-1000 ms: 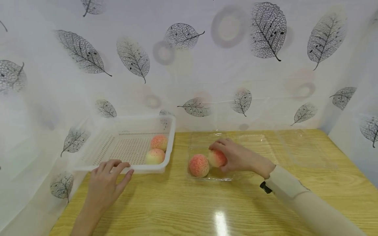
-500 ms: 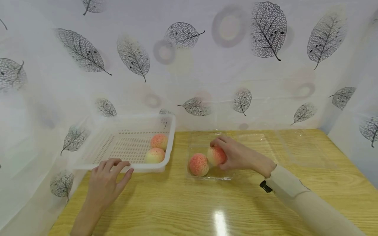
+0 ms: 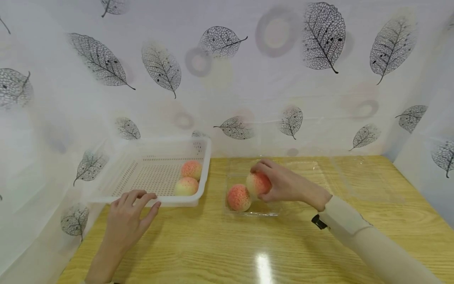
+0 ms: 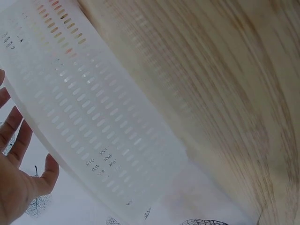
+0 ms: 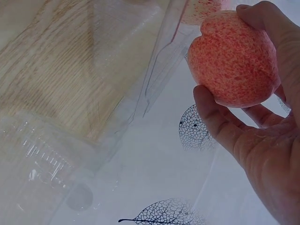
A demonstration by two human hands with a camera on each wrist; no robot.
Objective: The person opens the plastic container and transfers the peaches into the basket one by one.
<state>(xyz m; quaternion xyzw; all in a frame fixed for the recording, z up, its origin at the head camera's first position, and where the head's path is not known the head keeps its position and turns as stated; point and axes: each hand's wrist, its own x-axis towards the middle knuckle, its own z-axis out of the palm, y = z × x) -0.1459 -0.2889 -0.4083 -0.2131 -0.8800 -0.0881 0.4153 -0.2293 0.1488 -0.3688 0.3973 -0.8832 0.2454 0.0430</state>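
Note:
My right hand [image 3: 283, 182] grips a red and cream peach [image 5: 234, 61] between thumb and fingers, held over a clear plastic clamshell box [image 3: 253, 214]. A second peach [image 3: 239, 198] sits in the box's front left part, just beside the held one. On the left, a white slotted plastic basket [image 3: 159, 181] holds two more peaches along its right side, a redder one [image 3: 191, 170] behind a paler one [image 3: 186, 186]. My left hand [image 3: 127, 219] rests its loosely bent fingers at the basket's front rim, thumb spread to the side; the left wrist view has the fingertips [image 4: 50, 161] along that rim.
The clear box's lid part [image 3: 308, 173] spreads to the right of the held peach. Further right lies another clear plastic piece [image 3: 365, 177]. A pale curtain [image 3: 227, 90] with leaf prints hangs behind the wooden table [image 3: 213, 252] and at its sides.
My right hand has raised the gripped peach slightly and shifted it a little to the left. The left hand keeps its place at the basket rim.

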